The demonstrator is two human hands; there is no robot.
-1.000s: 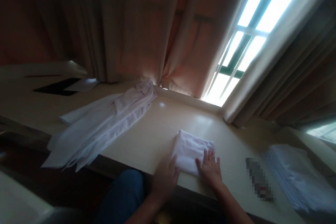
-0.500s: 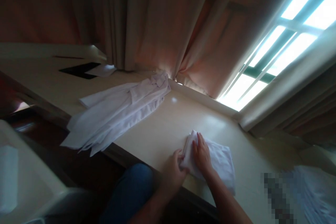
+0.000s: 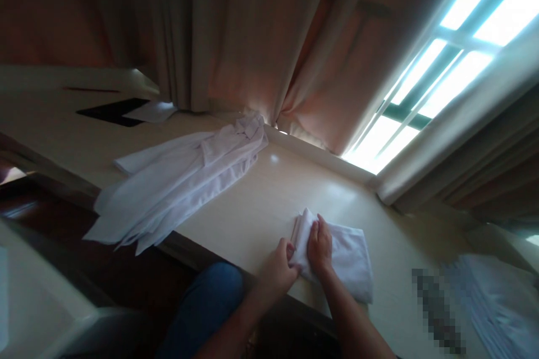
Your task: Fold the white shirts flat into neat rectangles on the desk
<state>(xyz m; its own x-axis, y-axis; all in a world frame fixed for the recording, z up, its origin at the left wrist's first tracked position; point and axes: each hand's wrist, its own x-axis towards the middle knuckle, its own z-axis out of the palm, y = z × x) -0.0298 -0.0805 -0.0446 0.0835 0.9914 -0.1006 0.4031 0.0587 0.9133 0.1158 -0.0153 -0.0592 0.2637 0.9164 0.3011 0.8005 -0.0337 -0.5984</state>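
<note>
Cloth is white, matte, folded roughly rectangular; left hand grips its edge, right hand lies flat on top.

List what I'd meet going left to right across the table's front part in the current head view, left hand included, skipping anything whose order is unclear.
Laid-out white collared clothing, left hand, folded white cloth, pixelated dark item, stack of folded white cloths.

long curtains at far side, green-framed window far right, white paper overlapping black sheet far left
</note>
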